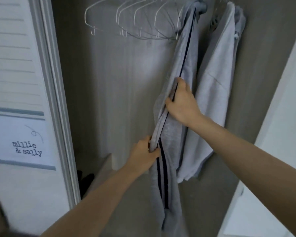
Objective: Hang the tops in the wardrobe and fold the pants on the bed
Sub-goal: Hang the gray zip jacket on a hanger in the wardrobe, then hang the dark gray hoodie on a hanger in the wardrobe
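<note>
- Head view shows me an open wardrobe (109,86) with a pale grey back wall and white wire hangers (126,19) bunched along the top.
- A white louvred door (15,65) on my left carries a label reading "millie & sally" (26,148).
- A grey striped garment (181,62) hangs inside, just beside a plain grey top (217,79).
- My left hand (143,156) grips the striped garment's lower edge; my right hand (183,103) pinches it higher up.

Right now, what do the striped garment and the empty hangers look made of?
Striped garment: soft grey jersey-like knit, matte, draping in folds; dark stripes look sewn on. Empty hangers: thin white wire, probably coated metal, faintly glossy.
</note>
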### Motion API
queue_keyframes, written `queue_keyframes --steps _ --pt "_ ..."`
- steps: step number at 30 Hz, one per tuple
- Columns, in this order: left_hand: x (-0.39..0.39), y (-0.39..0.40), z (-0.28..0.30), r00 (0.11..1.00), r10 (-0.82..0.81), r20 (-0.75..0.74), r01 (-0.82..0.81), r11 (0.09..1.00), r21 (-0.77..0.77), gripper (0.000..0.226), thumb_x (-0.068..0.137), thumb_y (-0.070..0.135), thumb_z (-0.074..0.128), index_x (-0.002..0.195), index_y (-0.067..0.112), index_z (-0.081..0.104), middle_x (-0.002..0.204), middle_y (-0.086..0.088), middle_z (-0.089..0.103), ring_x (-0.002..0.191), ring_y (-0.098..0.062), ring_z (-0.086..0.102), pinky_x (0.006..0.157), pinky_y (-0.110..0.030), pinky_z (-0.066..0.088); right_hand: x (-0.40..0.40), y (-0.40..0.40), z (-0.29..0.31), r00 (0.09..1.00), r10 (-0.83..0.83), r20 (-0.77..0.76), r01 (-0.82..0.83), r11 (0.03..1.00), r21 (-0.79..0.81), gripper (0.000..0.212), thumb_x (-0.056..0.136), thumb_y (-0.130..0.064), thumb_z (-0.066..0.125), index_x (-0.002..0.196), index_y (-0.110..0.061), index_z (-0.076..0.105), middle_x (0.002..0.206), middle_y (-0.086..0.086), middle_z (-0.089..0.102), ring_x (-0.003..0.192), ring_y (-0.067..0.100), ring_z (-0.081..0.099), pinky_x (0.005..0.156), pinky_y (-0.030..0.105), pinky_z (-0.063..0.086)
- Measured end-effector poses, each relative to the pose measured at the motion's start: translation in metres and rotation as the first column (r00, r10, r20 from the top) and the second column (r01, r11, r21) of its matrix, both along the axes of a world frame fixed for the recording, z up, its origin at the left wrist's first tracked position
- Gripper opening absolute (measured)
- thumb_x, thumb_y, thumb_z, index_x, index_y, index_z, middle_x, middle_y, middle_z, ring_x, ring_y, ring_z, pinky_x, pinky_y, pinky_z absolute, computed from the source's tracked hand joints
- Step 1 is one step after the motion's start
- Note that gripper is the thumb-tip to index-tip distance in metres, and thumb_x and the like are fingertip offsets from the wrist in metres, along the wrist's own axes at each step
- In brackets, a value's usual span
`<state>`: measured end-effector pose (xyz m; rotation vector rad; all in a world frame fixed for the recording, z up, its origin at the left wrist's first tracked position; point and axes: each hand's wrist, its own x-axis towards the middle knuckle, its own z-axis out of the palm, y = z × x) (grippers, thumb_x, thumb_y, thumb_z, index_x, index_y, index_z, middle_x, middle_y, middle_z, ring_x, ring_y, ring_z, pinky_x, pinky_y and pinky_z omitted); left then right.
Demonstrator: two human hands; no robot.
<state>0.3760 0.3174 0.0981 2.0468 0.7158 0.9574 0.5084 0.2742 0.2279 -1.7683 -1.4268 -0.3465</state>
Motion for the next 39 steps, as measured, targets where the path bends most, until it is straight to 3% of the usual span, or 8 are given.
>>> queue_keyframes --steps 3,8,17,24,28,32,36,39 --pt "-0.018 -0.015 -0.020 0.995 -0.007 -0.098 0.006 1.000 -0.015 0.006 0.092 0.005 0.056 0.098 0.003 0.057 0.072 -0.003 0.058 0.056 -0.002 0.051 0.051 -0.012 0.041 -0.026 -0.025 -0.039 0.993 0.103 -0.059 -0.108 0.990 -0.095 0.073 0.096 -0.019 0.050 0.152 -0.009 0.005 0.153 0.014 0.024 0.132 0.028 0.039 0.105 0.025 0.029" --pt "-0.068 -0.030 -0.064 0.985 0.061 -0.161 -0.072 0.995 -0.064 0.027 0.090 0.006 0.059 0.111 0.023 0.056 0.090 0.006 0.070 0.080 -0.006 0.066 0.076 -0.018 0.051 -0.069 -0.063 -0.103 0.958 0.266 -0.107 -0.281 0.946 -0.161 0.070 0.095 -0.020 0.052 0.152 -0.012 0.012 0.155 0.005 0.025 0.141 0.020 0.028 0.109 0.021 0.021" --pt "-0.165 -0.140 -0.111 0.856 0.501 -0.124 -0.515 0.847 -0.131 0.029 0.094 0.007 0.054 0.110 0.032 0.057 0.082 0.010 0.071 0.082 -0.005 0.067 0.073 -0.014 0.050 -0.122 -0.098 -0.196 0.743 0.571 -0.349 -0.661 0.706 -0.252 0.051 0.096 -0.024 0.051 0.144 -0.024 0.032 0.131 -0.015 0.049 0.122 0.005 0.048 0.095 0.011 0.031" --pt "-0.182 -0.290 -0.157 0.375 0.916 -0.140 -0.901 0.324 -0.288 0.024 0.094 0.012 0.059 0.109 0.029 0.062 0.082 0.010 0.072 0.079 -0.004 0.068 0.073 -0.022 0.055 -0.172 -0.146 -0.254 0.417 0.804 -0.423 -0.896 0.287 -0.339 0.045 0.097 -0.024 0.050 0.140 -0.019 0.039 0.126 -0.009 0.057 0.089 0.002 0.055 0.081 0.008 0.037" --pt "-0.180 -0.386 -0.184 0.074 0.981 -0.181 -0.932 0.004 -0.362 0.026 0.094 0.014 0.059 0.098 0.040 0.062 0.077 0.009 0.071 0.063 -0.017 0.066 0.063 -0.036 0.054 -0.203 -0.192 -0.278 0.227 0.857 -0.463 -0.923 0.038 -0.382 0.044 0.097 -0.024 0.050 0.139 -0.019 0.041 0.122 -0.010 0.058 0.109 0.002 0.051 0.089 0.011 0.032" --pt "-0.167 -0.488 -0.198 -0.278 0.940 -0.199 -0.863 -0.336 -0.377 0.039 0.091 0.012 0.057 0.091 0.051 0.060 0.076 0.007 0.072 0.072 -0.019 0.067 0.070 -0.029 0.052 -0.235 -0.260 -0.301 0.040 0.859 -0.511 -0.873 -0.219 -0.436 0.039 0.096 -0.023 0.051 0.135 -0.018 0.046 0.118 -0.008 0.060 0.110 0.009 0.055 0.092 0.020 0.040" --pt "-0.142 -0.601 -0.219 -0.584 0.777 -0.236 -0.671 -0.625 -0.400 0.014 0.085 0.039 0.052 0.092 0.049 0.059 0.075 0.001 0.070 0.068 -0.022 0.065 0.065 -0.036 0.052 -0.263 -0.355 -0.319 -0.218 0.827 -0.519 -0.737 -0.488 -0.467 0.036 0.096 -0.018 0.051 0.132 -0.016 0.049 0.114 -0.005 0.061 0.106 0.011 0.056 0.087 0.015 0.036" --pt "-0.113 -0.679 -0.234 -0.735 0.620 -0.275 -0.503 -0.770 -0.393 0.018 0.092 0.022 0.057 0.093 0.040 0.060 0.073 0.015 0.070 0.060 -0.007 0.061 0.060 -0.027 0.048 -0.271 -0.429 -0.330 -0.373 0.770 -0.517 -0.618 -0.622 -0.480 0.037 0.095 -0.018 0.052 0.132 -0.014 0.050 0.115 -0.002 0.063 0.110 0.013 0.057 0.094 0.022 0.040"
